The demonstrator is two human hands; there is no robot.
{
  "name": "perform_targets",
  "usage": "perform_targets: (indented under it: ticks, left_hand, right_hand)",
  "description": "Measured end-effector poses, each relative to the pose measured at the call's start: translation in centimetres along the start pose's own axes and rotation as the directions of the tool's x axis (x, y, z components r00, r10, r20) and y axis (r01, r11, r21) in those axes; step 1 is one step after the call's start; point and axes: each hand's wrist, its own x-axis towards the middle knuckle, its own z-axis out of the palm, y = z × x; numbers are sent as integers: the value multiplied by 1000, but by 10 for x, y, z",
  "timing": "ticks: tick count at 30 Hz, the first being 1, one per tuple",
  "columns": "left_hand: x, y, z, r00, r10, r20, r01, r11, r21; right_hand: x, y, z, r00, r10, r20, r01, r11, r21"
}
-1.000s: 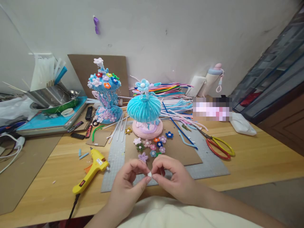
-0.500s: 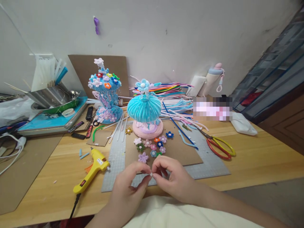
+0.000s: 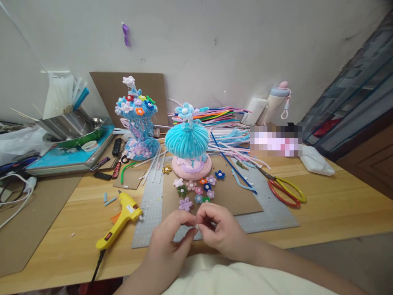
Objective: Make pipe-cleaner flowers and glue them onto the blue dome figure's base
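Observation:
My left hand (image 3: 173, 239) and my right hand (image 3: 219, 229) meet fingertip to fingertip over the front of the grey cutting mat (image 3: 150, 233). Both are closed in a pinch around one small white piece (image 3: 197, 225), mostly covered by the fingers and too small to name. Just beyond them, several fuzzy pipe-cleaner flowers lie on a cardboard sheet (image 3: 239, 200), the nearest a lilac flower (image 3: 185, 204). Behind these stands a turquoise pleated pipe-cleaner dome (image 3: 187, 141) on a round pink base (image 3: 199, 171), topped by a blue flower (image 3: 184, 110).
A yellow glue gun (image 3: 123, 219) lies left of my hands, its cord running off the front edge. Scissors (image 3: 284, 190) with red and yellow handles rest at right. A second flower-covered pipe-cleaner piece (image 3: 136, 108) stands back left. Loose pipe cleaners (image 3: 230, 135) are heaped along the wall.
The view has shifted very slightly. Both hands keep pinching the small white piece at nearly the same spot, with only slight finger movement.

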Motion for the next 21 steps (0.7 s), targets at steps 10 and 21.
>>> perform_targets:
  ticks: [10,21]
  left_hand:
    - [-22,-47,-96,895,-203,-396,442,519,732]
    - [-41,-66,-105,802,-349,-485,559,726,401]
  right_hand:
    - [-3,9,-3,994,-69,-88,79,990,120]
    - [0,13,-3,993,44,-112,-5,946,324]
